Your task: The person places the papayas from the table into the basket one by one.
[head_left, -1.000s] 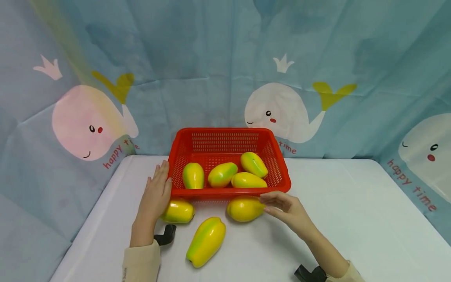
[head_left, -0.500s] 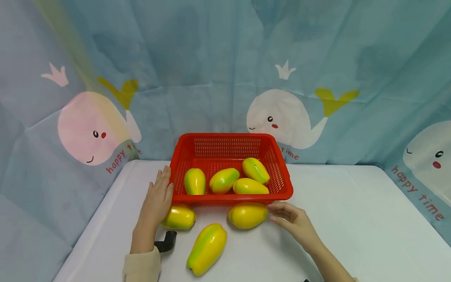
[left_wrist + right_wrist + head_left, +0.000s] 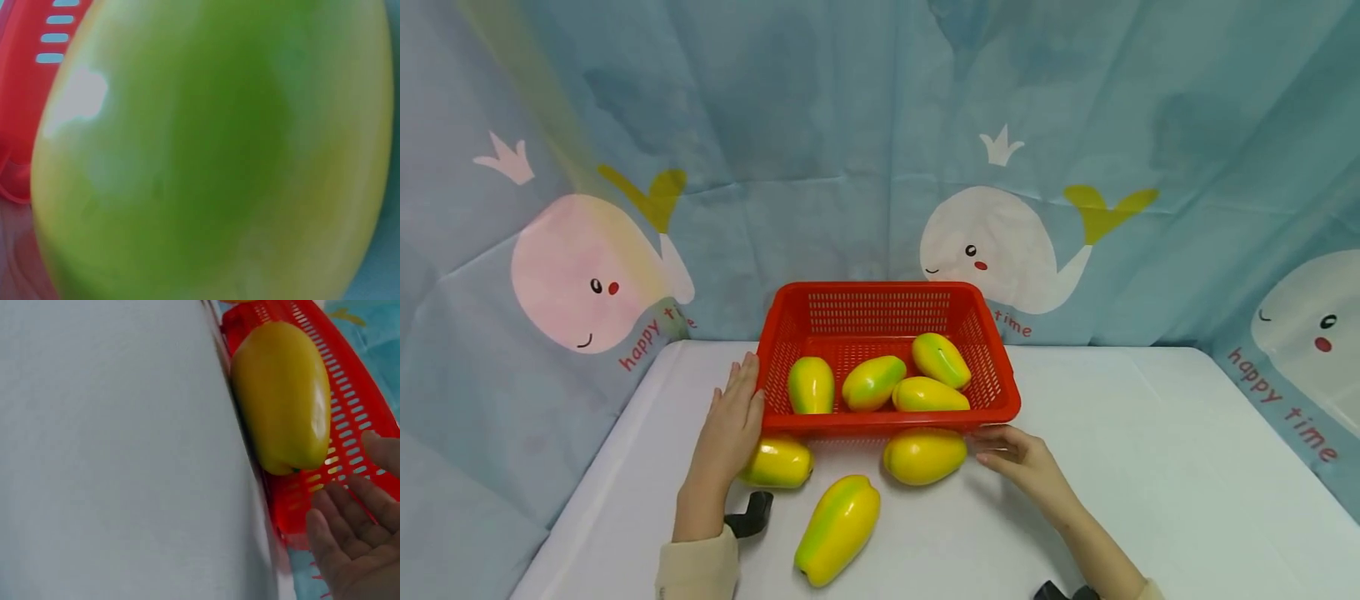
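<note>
Noted on a white table: a red rectangular slotted plastic basket with four glossy yellow-green oval fruits inside; found a left hand against the basket's left side, with fingers straight and close together, beside a yellow oval fruit partly hidden by the wrist; found a right hand near the front right corner — with fingers loosely bent, thumb apart — beside a golden oval fruit along the front wall; found farther from the basket: a green-striped yellow oblong fruit.
</note>
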Demonstrator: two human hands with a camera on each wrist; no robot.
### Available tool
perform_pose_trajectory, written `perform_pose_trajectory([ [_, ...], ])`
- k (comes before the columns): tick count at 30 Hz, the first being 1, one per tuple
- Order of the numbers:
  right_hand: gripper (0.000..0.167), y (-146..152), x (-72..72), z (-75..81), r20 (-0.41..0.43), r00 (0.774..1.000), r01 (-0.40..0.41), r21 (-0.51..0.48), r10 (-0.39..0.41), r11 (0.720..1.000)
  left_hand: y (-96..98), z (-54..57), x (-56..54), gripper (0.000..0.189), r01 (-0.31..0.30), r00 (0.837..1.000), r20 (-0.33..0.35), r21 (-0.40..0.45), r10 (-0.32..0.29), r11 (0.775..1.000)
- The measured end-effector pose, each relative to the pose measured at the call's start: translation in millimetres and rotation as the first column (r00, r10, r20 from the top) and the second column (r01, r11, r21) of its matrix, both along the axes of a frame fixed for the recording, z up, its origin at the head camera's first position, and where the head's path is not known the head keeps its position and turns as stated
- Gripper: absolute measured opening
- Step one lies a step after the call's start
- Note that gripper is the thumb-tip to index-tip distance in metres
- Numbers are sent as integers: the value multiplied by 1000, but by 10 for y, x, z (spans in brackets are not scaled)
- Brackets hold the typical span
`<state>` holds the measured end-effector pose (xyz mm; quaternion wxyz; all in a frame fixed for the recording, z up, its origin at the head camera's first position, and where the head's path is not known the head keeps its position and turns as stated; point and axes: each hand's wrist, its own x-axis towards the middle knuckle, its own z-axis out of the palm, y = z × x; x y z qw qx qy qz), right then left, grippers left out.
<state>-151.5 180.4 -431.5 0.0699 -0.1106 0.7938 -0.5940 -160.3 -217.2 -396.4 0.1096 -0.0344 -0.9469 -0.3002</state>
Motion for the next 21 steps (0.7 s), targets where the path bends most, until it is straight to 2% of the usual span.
perform_pose_trajectory([
  [3,34,-8,-17,-32,39,999,8,1,-8,1000,8,1,-3,56,1,1000,8,3,-1,1000],
  [7,40,-42,-36,-63,58,998,-27,1,27,1000,1,-9,3,57,-9,1000,13,0,9,1000],
  [13,45,-120,-40,-85,32,996,-83,-16,83,996,-7,-9,5,57,-10,1000,18,10,9,1000],
  [21,42,-194,-1,-81,-13,992,-123,0,123,992,-6,2,-2,58,-9,1000,27,13,9,1000],
])
